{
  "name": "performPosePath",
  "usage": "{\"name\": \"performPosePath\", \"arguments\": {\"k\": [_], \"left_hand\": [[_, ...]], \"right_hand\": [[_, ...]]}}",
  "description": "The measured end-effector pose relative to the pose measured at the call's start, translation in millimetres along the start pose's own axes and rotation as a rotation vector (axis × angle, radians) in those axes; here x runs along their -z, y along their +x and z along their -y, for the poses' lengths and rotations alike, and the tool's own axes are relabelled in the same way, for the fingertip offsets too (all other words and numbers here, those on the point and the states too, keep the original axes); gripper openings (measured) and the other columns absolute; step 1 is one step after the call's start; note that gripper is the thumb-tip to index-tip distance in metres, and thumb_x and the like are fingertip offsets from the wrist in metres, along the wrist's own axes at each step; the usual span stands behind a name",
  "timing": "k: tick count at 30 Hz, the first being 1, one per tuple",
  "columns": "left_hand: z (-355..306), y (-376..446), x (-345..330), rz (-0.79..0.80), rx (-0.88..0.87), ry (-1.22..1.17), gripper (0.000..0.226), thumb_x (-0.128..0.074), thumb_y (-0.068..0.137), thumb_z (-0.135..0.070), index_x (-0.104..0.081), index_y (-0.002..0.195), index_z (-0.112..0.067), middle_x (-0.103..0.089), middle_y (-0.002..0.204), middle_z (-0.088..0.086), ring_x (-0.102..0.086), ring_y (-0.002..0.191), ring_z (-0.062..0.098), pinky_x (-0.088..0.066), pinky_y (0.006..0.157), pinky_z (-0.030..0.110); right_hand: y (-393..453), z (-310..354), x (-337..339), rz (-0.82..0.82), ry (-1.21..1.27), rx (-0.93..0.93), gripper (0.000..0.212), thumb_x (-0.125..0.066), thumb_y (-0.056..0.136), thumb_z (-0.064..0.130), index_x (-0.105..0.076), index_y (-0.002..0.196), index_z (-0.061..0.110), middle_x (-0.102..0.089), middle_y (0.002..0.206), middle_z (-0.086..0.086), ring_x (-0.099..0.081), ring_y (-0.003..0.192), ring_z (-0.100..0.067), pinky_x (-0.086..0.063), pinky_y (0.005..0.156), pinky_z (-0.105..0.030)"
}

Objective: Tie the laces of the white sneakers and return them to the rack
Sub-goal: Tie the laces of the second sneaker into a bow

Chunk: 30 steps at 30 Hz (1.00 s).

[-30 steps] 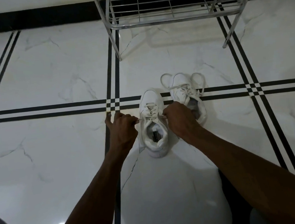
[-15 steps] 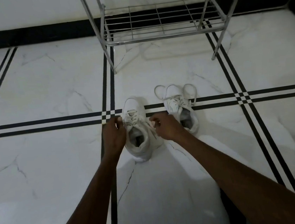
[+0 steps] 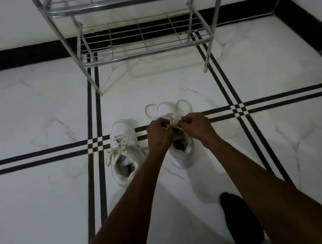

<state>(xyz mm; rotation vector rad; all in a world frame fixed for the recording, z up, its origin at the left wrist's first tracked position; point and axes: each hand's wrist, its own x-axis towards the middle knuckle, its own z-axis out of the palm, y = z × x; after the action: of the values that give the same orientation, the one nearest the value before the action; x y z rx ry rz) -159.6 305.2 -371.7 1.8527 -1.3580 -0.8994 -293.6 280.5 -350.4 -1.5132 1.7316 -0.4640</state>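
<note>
Working the laces (image 3: 171, 120) of the right-hand sneaker (image 3: 181, 151), both hands meet above its tongue. Left hand (image 3: 158, 135) and right hand (image 3: 197, 126) each pinch a strand, fingers curled tight, so each grip is narrow and holding lace; the exact loop or crossing between them is too blurred to tell. Two slack loops of the same lace lie on the floor (image 3: 35, 120) either side of the toe.

Left-hand sneaker (image 3: 124, 152) stands just beside its mate, toe pointing away from the person, opening toward them. Its laces appear drawn across the tongue, ends trailing to both sides; whether they are properly knotted, cannot tell.

Key relation: the worked shoe's long axis runs straight away from the person toward the rack (image 3: 141, 43), heel nearest, toe farthest. The lace ends lie directly under the hands, one strand to each side of that axis, so the tightening pull should go outward, left and right, square to the shoe. Neither hand is clearly nearer; they sit about level on either side of the tongue.

Rack stands beyond both shoes, well apart from them, its lower wire shelf bare. A dark-socked foot (image 3: 242, 223) shows near the right forearm.

Judgement: tying of the second shoe under way; return to rack not yet begun.
</note>
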Motion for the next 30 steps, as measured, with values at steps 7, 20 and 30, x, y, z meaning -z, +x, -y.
{"name": "performPosePath", "arguments": {"k": [7, 20, 30], "left_hand": [[6.2, 0.6, 7.7, -0.036, -0.024, 0.011, 0.007, -0.075, 0.086, -0.012, -0.072, 0.089, -0.006, -0.069, 0.083, 0.0, -0.062, 0.072, 0.008, -0.044, 0.061, 0.004], [31.3, -30.8, 21.7, -0.165, -0.075, 0.057, 0.008, -0.063, 0.095, -0.013, -0.063, 0.092, -0.006, -0.071, 0.084, 0.004, -0.065, 0.08, 0.021, -0.046, 0.07, 0.033], [45.1, -28.8, 32.4, -0.082, 0.022, -0.074, 0.019, -0.064, 0.096, -0.023, -0.066, 0.099, -0.005, -0.072, 0.091, 0.007, -0.068, 0.089, 0.026, -0.05, 0.073, 0.017]], "right_hand": [[4.4, -3.5, -3.6, 0.065, -0.007, -0.02, 0.036, -0.069, 0.089, 0.029, -0.068, 0.117, 0.008, -0.072, 0.118, -0.012, -0.065, 0.113, -0.027, -0.051, 0.097, -0.037], [-19.2, -3.0, -36.6, 0.156, 0.276, -0.084, 0.024, -0.051, 0.099, 0.026, -0.061, 0.116, 0.012, -0.064, 0.106, -0.003, -0.059, 0.094, -0.016, -0.046, 0.077, -0.028], [-23.9, -5.2, -49.8, 0.193, 0.611, -0.128, 0.01, -0.061, 0.096, 0.018, -0.059, 0.106, 0.016, -0.07, 0.118, -0.013, -0.064, 0.094, -0.014, -0.05, 0.072, -0.022]]}}
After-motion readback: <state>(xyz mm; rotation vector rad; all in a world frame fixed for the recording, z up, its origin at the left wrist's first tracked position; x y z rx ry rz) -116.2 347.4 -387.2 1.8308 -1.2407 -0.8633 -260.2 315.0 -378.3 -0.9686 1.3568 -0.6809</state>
